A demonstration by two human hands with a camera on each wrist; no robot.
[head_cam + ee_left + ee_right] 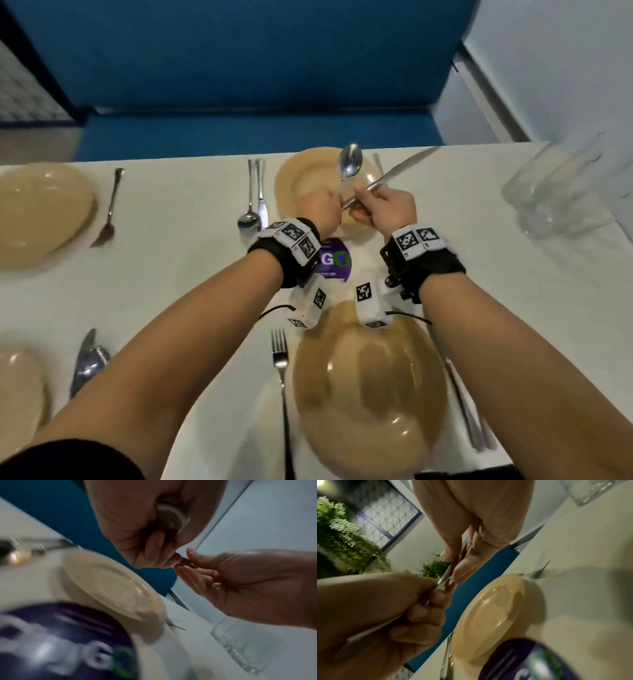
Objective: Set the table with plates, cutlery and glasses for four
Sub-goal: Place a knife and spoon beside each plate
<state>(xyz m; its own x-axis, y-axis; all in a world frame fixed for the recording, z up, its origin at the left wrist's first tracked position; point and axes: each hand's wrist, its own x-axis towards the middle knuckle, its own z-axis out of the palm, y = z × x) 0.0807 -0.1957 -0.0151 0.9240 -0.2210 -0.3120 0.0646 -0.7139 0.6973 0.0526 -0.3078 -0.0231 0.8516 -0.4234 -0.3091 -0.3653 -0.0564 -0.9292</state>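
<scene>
Above the far beige plate point(301, 178) my two hands meet. My left hand point(325, 209) grips the handle of a steel spoon point(350, 165), whose bowl points up and away. My right hand point(368, 200) pinches the handle of a table knife point(402, 168), its blade slanting to the upper right. The two handles cross between my fingers. In the right wrist view my right hand point(453, 563) pinches a metal handle point(444, 577) while my left hand point(428, 601) curls round it lower down. A fork point(378, 163) lies right of the far plate.
A spoon and knife pair point(255, 195) lies left of the far plate. The near plate point(370, 394) has a fork point(282, 377) on its left and cutlery point(469, 411) on its right. Two more plates point(41, 212) sit at left. Clear glasses point(561, 192) stand far right. A purple-labelled white tub point(334, 262) is central.
</scene>
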